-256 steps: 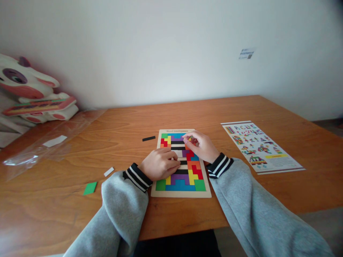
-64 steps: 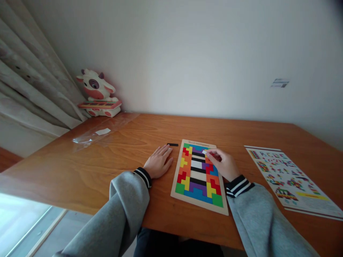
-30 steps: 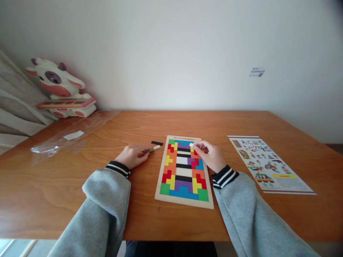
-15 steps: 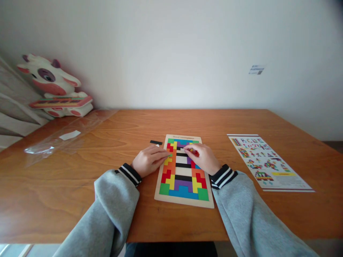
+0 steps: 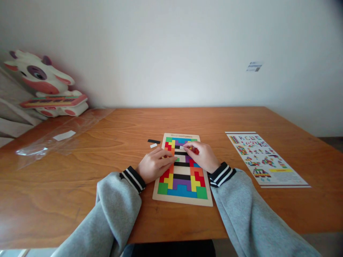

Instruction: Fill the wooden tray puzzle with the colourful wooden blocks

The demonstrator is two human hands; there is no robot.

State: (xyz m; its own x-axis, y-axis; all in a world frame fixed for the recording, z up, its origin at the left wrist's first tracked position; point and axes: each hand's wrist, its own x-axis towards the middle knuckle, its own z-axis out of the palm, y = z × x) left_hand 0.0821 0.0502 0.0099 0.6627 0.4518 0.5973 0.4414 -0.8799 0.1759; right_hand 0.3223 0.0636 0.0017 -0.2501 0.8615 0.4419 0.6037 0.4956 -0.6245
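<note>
A wooden block puzzle board (image 5: 183,202), filled with coloured and black pieces, lies in front of me. My left hand (image 5: 155,165) reaches over its left side, fingers pressed together at a small green piece (image 5: 177,159) near the board's middle. From the right comes my right hand (image 5: 205,156), pinching a small white piece (image 5: 182,147) above the upper rows. Its palm and fingers cover part of the board's right side. Black bars (image 5: 182,176) lie across the middle with pale gaps between them.
Left of the board's top lie a loose black bar (image 5: 154,141) and a small white piece (image 5: 153,145). A printed sheet (image 5: 284,178) lies to the right. At the left are a clear plastic bag (image 5: 48,146) and a cow-shaped toy keyboard (image 5: 53,101) by the wall.
My left hand has moved right, further over the board, bringing the green piece to the middle. My right hand stays at the upper rows with the white piece. The camera view shifted slightly.
</note>
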